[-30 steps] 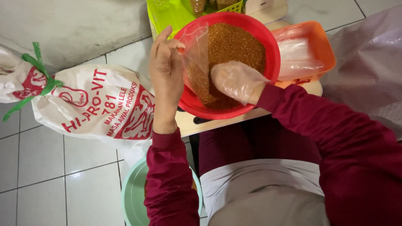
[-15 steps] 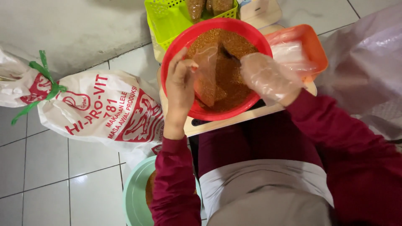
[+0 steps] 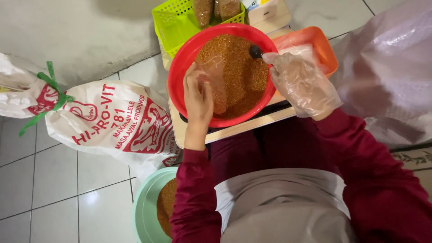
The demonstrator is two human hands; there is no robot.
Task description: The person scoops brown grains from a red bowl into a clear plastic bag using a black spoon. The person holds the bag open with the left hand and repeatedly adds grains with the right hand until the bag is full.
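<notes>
Red basin [image 3: 189,58] of brown pellets, left hand [image 3: 198,96] pinching clear bag [image 3: 215,76], gloved right hand [image 3: 301,83] gripping dark scoop [image 3: 255,51]

White-red sack [image 3: 108,121] (green-tied) lies left on floor

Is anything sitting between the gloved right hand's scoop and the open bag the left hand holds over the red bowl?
Nothing visible does. The right hand holds a dark scoop over the pellets; the left hand holds the clear bag beside it in the red bowl.
</notes>
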